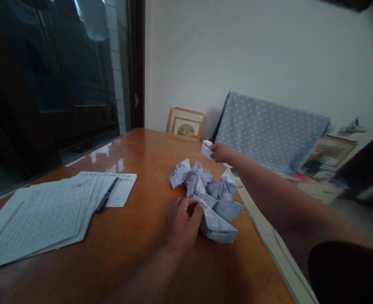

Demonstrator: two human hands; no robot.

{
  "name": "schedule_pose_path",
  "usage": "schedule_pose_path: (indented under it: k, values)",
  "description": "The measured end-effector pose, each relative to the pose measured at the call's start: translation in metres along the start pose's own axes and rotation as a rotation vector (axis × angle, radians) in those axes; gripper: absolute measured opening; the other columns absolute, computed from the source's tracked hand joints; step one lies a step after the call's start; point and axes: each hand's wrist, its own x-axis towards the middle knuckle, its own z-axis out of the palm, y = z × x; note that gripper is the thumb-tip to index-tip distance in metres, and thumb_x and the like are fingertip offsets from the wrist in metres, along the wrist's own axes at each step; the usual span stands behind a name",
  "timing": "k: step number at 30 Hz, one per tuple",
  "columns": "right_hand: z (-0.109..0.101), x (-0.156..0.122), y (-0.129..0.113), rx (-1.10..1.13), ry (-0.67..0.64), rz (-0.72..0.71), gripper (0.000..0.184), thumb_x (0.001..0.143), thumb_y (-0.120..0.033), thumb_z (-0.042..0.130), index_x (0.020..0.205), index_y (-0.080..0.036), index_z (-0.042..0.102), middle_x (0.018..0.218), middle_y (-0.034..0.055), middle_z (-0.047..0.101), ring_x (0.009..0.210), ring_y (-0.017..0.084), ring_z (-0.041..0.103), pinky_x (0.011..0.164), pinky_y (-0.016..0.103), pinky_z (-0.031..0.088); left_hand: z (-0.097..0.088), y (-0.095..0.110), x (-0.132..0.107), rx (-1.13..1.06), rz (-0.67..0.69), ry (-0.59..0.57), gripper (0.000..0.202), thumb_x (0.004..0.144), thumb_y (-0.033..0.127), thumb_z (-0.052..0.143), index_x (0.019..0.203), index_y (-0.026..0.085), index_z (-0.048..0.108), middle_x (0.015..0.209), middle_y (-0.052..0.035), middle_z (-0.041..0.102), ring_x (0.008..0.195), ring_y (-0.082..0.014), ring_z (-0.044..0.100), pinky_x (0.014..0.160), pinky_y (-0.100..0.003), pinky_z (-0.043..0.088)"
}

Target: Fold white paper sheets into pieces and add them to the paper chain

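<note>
A heap of folded paper pieces (210, 198) lies on the brown wooden table (136, 249) near its right edge. My left hand (182, 226) rests at the heap's near left side, fingers curled against the stacked folded pieces. My right hand (220, 153) reaches out beyond the heap and pinches one small folded white paper piece (206, 150) between its fingertips. Another small white piece (207, 142) lies just behind it on the table.
A stack of printed sheets (37, 215) with a black pen (106, 195) on top lies at the left. Framed pictures (185, 123) lean against the white wall at the back. A dotted blue cloth (268, 131) covers something to the right. A dark window (47, 76) fills the left.
</note>
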Motion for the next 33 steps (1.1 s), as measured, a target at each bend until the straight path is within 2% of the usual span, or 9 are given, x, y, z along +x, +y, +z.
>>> schedule_pose_path:
  k: [4, 6, 9, 11, 15, 17, 23, 28, 33]
  values:
    - [-0.016, -0.047, 0.013, 0.022, 0.155, -0.019, 0.025, 0.087, -0.017, 0.054, 0.11, -0.015, 0.063, 0.107, 0.0117, 0.068, 0.097, 0.027, 0.061, 0.081, 0.034, 0.048, 0.001, 0.0, 0.001, 0.005, 0.011, -0.005, 0.025, 0.091, 0.044, 0.055, 0.09, 0.022, 0.066, 0.095, -0.0037, 0.063, 0.092, -0.0188, 0.06, 0.083, -0.03, 0.046]
    - [-0.016, -0.084, 0.018, 0.106, 0.247, -0.109, 0.021, 0.085, -0.02, 0.054, 0.104, -0.018, 0.063, 0.1, 0.0083, 0.069, 0.092, 0.024, 0.062, 0.079, 0.033, 0.048, 0.001, 0.0, 0.001, -0.016, 0.007, -0.002, 0.024, 0.091, 0.043, 0.055, 0.093, 0.022, 0.067, 0.097, -0.0038, 0.064, 0.093, -0.0188, 0.061, 0.084, -0.03, 0.047]
    - [-0.008, -0.146, 0.022, 0.314, 0.33, -0.283, 0.016, 0.086, -0.023, 0.055, 0.1, -0.022, 0.062, 0.1, 0.0049, 0.069, 0.09, 0.022, 0.063, 0.082, 0.035, 0.049, 0.001, 0.001, 0.001, -0.037, -0.003, -0.01, 0.024, 0.091, 0.042, 0.055, 0.096, 0.022, 0.068, 0.099, -0.0039, 0.064, 0.095, -0.0193, 0.062, 0.085, -0.03, 0.047]
    - [0.0, -0.185, 0.021, 0.419, 0.357, -0.351, 0.01, 0.086, -0.024, 0.056, 0.095, -0.023, 0.06, 0.116, 0.0052, 0.067, 0.102, 0.023, 0.063, 0.088, 0.037, 0.048, 0.001, 0.002, 0.001, -0.03, 0.002, -0.023, 0.024, 0.091, 0.042, 0.055, 0.097, 0.022, 0.069, 0.098, -0.0039, 0.065, 0.095, -0.0194, 0.062, 0.085, -0.03, 0.047]
    - [0.019, -0.239, 0.015, 0.524, 0.316, -0.336, 0.012, 0.089, -0.025, 0.054, 0.1, -0.025, 0.059, 0.127, 0.0084, 0.063, 0.111, 0.025, 0.062, 0.085, 0.038, 0.052, -0.002, 0.004, 0.001, -0.015, 0.024, -0.04, 0.025, 0.092, 0.041, 0.054, 0.094, 0.022, 0.07, 0.095, -0.0036, 0.064, 0.093, -0.0183, 0.061, 0.085, -0.03, 0.046]
    - [0.029, -0.252, 0.012, 0.529, 0.288, -0.335, 0.013, 0.09, -0.026, 0.054, 0.102, -0.026, 0.059, 0.128, 0.0083, 0.063, 0.108, 0.025, 0.063, 0.08, 0.037, 0.053, -0.003, 0.005, 0.001, -0.007, 0.03, -0.044, 0.025, 0.092, 0.04, 0.054, 0.093, 0.022, 0.07, 0.094, -0.0037, 0.065, 0.092, -0.0184, 0.061, 0.084, -0.029, 0.046]
    - [0.045, -0.263, 0.008, 0.478, 0.287, -0.362, 0.015, 0.091, -0.023, 0.055, 0.104, -0.027, 0.06, 0.123, 0.0076, 0.065, 0.111, 0.025, 0.06, 0.09, 0.042, 0.05, -0.001, 0.002, 0.001, -0.007, 0.035, -0.028, 0.024, 0.091, 0.038, 0.053, 0.091, 0.022, 0.07, 0.094, -0.0032, 0.064, 0.092, -0.0185, 0.062, 0.08, -0.028, 0.046]
    - [0.045, -0.267, 0.007, 0.444, 0.254, -0.369, 0.016, 0.088, -0.017, 0.056, 0.099, -0.028, 0.059, 0.118, 0.0054, 0.066, 0.11, 0.025, 0.059, 0.088, 0.041, 0.051, 0.0, 0.001, 0.001, -0.019, 0.028, -0.034, 0.023, 0.091, 0.038, 0.052, 0.092, 0.022, 0.069, 0.093, -0.0023, 0.065, 0.089, -0.0175, 0.061, 0.079, -0.027, 0.046]
    - [0.038, -0.269, 0.003, 0.321, 0.196, -0.374, 0.016, 0.084, -0.014, 0.056, 0.093, -0.026, 0.061, 0.096, 0.0066, 0.067, 0.093, 0.025, 0.06, 0.077, 0.039, 0.05, -0.001, 0.005, 0.001, -0.047, 0.009, -0.032, 0.023, 0.09, 0.037, 0.052, 0.09, 0.022, 0.069, 0.091, -0.0017, 0.066, 0.088, -0.0173, 0.061, 0.077, -0.027, 0.046]
